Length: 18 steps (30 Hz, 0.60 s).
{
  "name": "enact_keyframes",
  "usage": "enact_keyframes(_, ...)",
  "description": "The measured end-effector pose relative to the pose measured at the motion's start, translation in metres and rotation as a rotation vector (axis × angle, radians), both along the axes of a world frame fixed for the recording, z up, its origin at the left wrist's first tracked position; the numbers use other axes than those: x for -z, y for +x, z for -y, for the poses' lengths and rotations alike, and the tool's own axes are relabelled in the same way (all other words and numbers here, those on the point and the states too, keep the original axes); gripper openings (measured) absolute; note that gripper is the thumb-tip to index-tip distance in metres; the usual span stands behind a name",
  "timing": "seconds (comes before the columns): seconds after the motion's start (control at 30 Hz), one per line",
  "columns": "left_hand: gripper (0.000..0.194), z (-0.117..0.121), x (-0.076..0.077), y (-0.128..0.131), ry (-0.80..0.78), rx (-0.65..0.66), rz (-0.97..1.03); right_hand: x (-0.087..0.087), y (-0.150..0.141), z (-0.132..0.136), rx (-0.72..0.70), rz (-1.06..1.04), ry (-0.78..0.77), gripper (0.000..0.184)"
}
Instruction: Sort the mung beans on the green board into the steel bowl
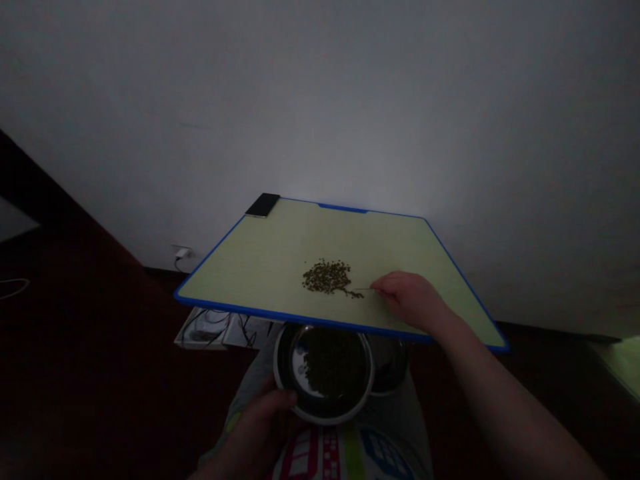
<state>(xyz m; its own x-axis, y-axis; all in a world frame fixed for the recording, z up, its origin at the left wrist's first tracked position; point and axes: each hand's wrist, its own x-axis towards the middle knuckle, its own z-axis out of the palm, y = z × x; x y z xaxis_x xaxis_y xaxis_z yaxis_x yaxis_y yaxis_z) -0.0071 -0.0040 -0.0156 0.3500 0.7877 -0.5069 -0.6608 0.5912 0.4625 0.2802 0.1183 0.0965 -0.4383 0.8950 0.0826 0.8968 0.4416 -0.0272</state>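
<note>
Small dark green-brown seeds or beans (326, 275) lie in a loose heap on the pale yellow-green folding table (280, 243), with a few trailing off to the right. My right hand (411, 299) pinches a thin pale stick (361, 289) whose far end reaches among the stray seeds beside the heap. Below the table's front edge, my left hand (267, 417) grips the left rim of a round metal bowl (327, 421), thumb on top. More of the small seeds (333, 363) cover part of the bowl's shiny bottom. Their exact kind is too dim to tell.
A second metal bowl (393, 365) rests on my lap behind the first, partly hidden. The phone (263, 205) lies at the table's far left corner. A white box with cables (205, 327) stands beneath the table's left front edge. The wall (350, 120) borders the far side.
</note>
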Motion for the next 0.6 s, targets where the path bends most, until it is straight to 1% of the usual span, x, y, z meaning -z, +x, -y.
enact_keyframes(0.2,0.070,-0.0003,-0.0030,0.0016,0.010,-0.009,-0.024,-0.0030,-0.0062,0.0018,-0.040,0.009,-0.033,0.035)
enact_keyframes(0.33,0.071,-0.0005,-0.0022,0.0020,0.021,-0.008,-0.005,-0.0039,-0.0069,0.0040,-0.076,-0.001,-0.043,0.034)
enact_keyframes(0.6,0.072,-0.0007,-0.0001,0.0019,-0.003,-0.017,-0.041,-0.0039,-0.0106,-0.0037,-0.034,0.017,-0.018,0.033)
